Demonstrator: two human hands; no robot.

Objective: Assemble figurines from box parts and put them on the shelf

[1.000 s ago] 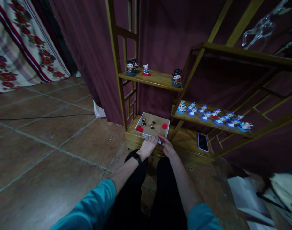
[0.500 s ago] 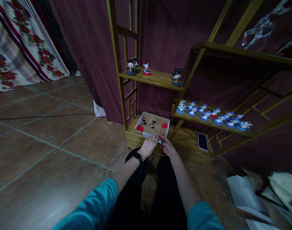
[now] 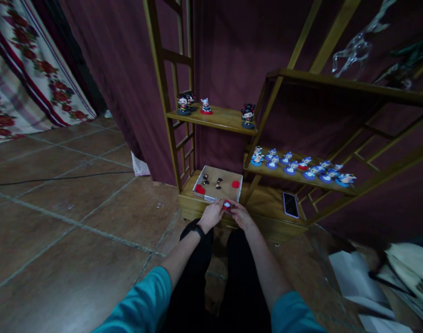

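Small figure (image 3: 227,205) Turned in the Fingers

The fingers of both hands are drawn in close on the small red-and-white figure, the left hand (image 3: 213,215) gripping from one side and the right hand (image 3: 241,215) from the other. Half a second ago it showed as a red piece with a pale part below; now its white part faces up with red around it. Its finer detail is too small to tell. Both hands keep to the near edge of the shallow box (image 3: 227,190), with the figure held just outside.

Inside the box nothing has moved: the small dark pieces (image 3: 219,183) lie toward the middle and left, one red disc (image 3: 235,184) near the right wall, more red at the left front corner. The box sits on the low cabinet (image 3: 258,203), and the phone (image 3: 290,205) lies to its right, as before.

Higher up, the blue figures (image 3: 291,167) and the dark-haired figures (image 3: 248,116) stand unchanged on their shelves. The whole view has shifted slightly, the upper shelf (image 3: 218,119) now appearing lower.
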